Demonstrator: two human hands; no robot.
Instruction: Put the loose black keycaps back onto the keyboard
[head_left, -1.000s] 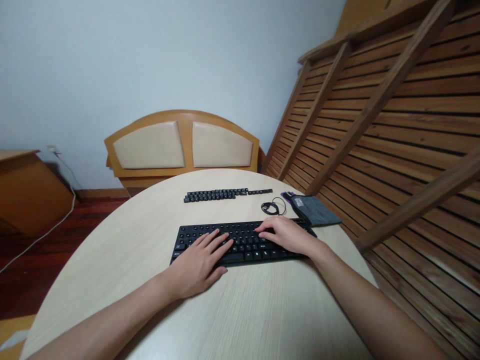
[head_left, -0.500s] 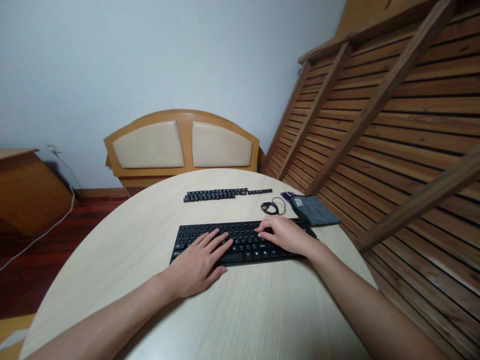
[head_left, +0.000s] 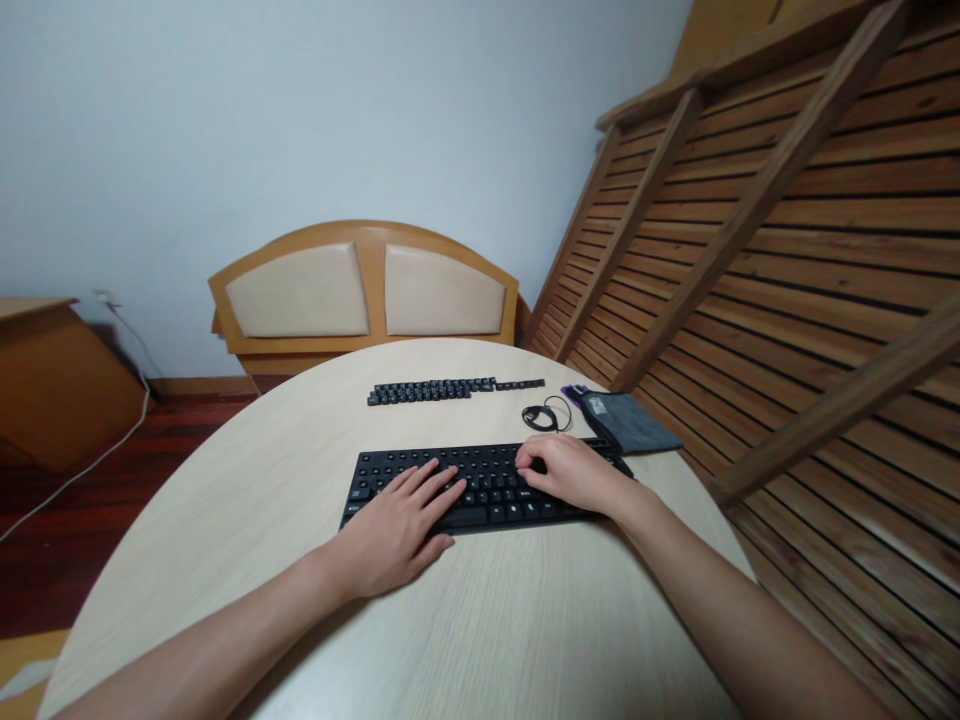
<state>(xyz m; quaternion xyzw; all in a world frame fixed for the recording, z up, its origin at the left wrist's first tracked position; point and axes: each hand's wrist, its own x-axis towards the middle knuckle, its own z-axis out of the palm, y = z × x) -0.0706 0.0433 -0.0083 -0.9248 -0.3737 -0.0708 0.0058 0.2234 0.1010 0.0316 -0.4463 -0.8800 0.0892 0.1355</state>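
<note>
Round table (head_left: pixel 247 500); keyboard (head_left: pixel 495 495) lies on it | left hand (head_left: pixel 397 520) unmoved, fingers spread wide across keyboard | right hand (head_left: pixel 574 470) slightly further right, pinch now narrower; cannot tell whether anything's held | loose keys (head_left: pixel 420 390) unchanged beyond; single-key work seems unfinished

Wide lane on the left, a jam on the right!
Across the tabletop (head_left: pixel 247 480), a bare strip runs between the loose keycaps (head_left: pixel 427 391) and the keyboard (head_left: pixel 487 485), but the coiled cable (head_left: pixel 527 414) and grey pouch (head_left: pixel 637 420) crowd its right end; the left hand (head_left: pixel 405 513) and right hand (head_left: pixel 571 470) block parts of the keyboard, a gap between them, while the slatted wood panel (head_left: pixel 750 285) hems the right side.
</note>
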